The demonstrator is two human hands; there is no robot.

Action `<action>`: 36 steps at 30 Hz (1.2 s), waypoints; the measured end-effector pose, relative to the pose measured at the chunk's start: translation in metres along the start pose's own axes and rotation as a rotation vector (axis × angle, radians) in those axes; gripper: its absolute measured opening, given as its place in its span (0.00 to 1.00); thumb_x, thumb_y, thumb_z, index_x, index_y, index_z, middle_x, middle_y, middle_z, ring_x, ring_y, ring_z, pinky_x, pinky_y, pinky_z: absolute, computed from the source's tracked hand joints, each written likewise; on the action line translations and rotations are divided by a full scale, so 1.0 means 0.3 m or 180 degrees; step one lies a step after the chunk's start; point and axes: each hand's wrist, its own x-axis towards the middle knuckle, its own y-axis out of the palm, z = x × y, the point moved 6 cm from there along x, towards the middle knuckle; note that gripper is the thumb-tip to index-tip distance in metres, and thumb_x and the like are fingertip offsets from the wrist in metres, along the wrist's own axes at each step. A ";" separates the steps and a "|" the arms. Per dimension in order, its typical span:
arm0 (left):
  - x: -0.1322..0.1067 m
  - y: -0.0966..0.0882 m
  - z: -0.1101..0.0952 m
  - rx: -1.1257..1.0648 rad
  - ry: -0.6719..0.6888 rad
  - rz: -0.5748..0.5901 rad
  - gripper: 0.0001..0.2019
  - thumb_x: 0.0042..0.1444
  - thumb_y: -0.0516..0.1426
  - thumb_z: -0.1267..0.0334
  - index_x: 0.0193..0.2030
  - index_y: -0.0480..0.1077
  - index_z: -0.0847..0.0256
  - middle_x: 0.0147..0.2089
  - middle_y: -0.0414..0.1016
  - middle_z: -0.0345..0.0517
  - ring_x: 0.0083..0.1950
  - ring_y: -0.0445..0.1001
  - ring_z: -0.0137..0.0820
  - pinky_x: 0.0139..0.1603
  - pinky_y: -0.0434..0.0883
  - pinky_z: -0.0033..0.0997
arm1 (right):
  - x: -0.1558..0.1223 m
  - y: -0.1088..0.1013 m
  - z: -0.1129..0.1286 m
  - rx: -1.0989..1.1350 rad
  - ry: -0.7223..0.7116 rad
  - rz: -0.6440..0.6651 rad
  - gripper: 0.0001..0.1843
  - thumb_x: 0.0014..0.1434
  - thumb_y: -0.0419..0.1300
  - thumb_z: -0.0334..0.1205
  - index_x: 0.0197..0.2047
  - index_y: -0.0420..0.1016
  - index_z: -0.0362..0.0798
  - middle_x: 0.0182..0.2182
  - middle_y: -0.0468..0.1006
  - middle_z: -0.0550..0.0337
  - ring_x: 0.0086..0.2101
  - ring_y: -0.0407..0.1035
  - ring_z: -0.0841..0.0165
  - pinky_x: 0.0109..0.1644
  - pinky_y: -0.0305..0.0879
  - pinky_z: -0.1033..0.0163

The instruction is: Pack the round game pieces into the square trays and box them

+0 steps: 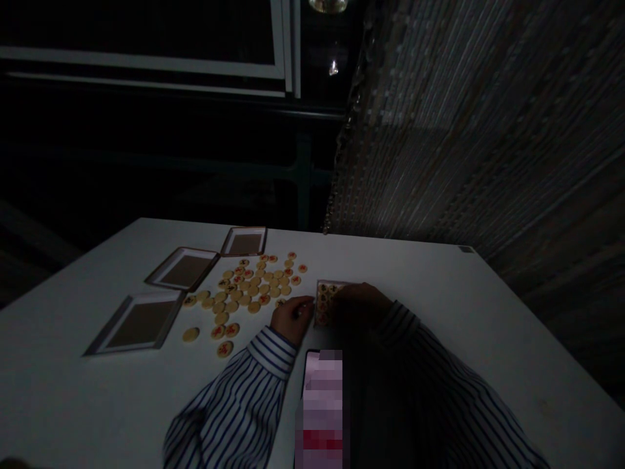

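On a white table (439, 286) lie several round cream game discs (254, 286) with red or black marks. A small square tray (326, 301) partly filled with discs sits in front of me. My left hand (291, 318) is curled at the tray's left edge, its fingers closed on something I cannot make out. My right hand (364, 296) rests over the tray's right side in shadow; its fingers are too dark to read. Both arms wear striped sleeves.
Three empty square trays with brown insides lie at the left: near (139, 324), middle (183, 268), far (245, 242). A phone (322, 404) lies near my chest. A bead curtain (478, 130) hangs at the right behind the table. The room is dark.
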 end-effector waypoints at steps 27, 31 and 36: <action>0.001 0.002 0.008 -0.0024 0.0008 -0.0031 0.12 0.48 0.52 0.61 0.37 0.72 0.61 0.35 0.75 0.46 0.35 0.72 0.31 0.38 0.69 0.31 | -0.009 -0.019 0.019 0.0158 -0.0252 -0.0174 0.14 0.51 0.51 0.46 0.33 0.73 0.48 0.33 0.76 0.56 0.31 0.69 0.67 0.30 0.59 0.68; 0.001 0.006 0.009 -0.0052 0.0025 0.0016 0.12 0.48 0.52 0.61 0.37 0.72 0.63 0.35 0.75 0.47 0.35 0.72 0.31 0.38 0.69 0.31 | -0.010 -0.023 0.025 0.0062 -0.0256 -0.0111 0.14 0.50 0.52 0.47 0.35 0.73 0.48 0.34 0.76 0.55 0.32 0.69 0.67 0.30 0.59 0.69; 0.001 0.005 0.007 -0.0036 0.0034 0.0033 0.12 0.48 0.52 0.62 0.37 0.72 0.63 0.35 0.75 0.47 0.35 0.72 0.31 0.39 0.69 0.31 | -0.008 -0.021 0.031 -0.0052 -0.0266 -0.0080 0.14 0.51 0.51 0.46 0.33 0.74 0.48 0.32 0.76 0.55 0.31 0.69 0.66 0.28 0.58 0.68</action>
